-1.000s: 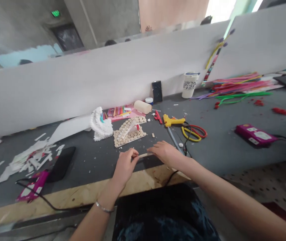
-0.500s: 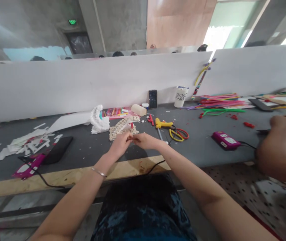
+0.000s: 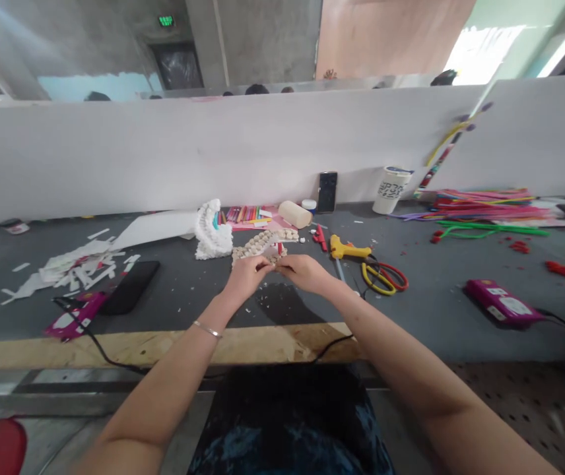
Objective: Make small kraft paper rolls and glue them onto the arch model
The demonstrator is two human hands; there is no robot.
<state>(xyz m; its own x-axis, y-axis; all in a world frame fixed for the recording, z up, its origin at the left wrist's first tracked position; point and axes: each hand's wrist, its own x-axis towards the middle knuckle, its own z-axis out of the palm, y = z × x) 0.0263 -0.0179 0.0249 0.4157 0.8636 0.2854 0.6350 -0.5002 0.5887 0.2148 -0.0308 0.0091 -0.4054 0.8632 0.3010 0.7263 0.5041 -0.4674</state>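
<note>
Both my hands meet close together over the dark table, fingers pinched. My left hand [image 3: 247, 276] and my right hand [image 3: 305, 270] are closed at the near edge of a beige bumpy craft piece [image 3: 257, 244], which has a red part [image 3: 279, 248] standing in it. Whatever lies between my fingertips is too small to make out. A white fluffy craft piece [image 3: 213, 234] with a teal inside stands left of the beige one. To the right lie a yellow glue gun [image 3: 349, 248], a red stick-like piece [image 3: 319, 239] and scissors [image 3: 385, 277] with yellow and red handles.
Paper scraps [image 3: 79, 264], a black tablet-like slab [image 3: 131, 287] and a purple box [image 3: 77, 316] lie left. Behind are crayons [image 3: 243, 214], a beige roll [image 3: 295, 214], a phone [image 3: 327, 191] and a cup [image 3: 391, 190]. Pipe cleaners [image 3: 490, 206] and another purple box [image 3: 503, 303] are right.
The view has turned left, so the table things sit further right in the picture. My hands stay pinched together by the beige piece. The neighbouring person's arm has almost left the view.
</note>
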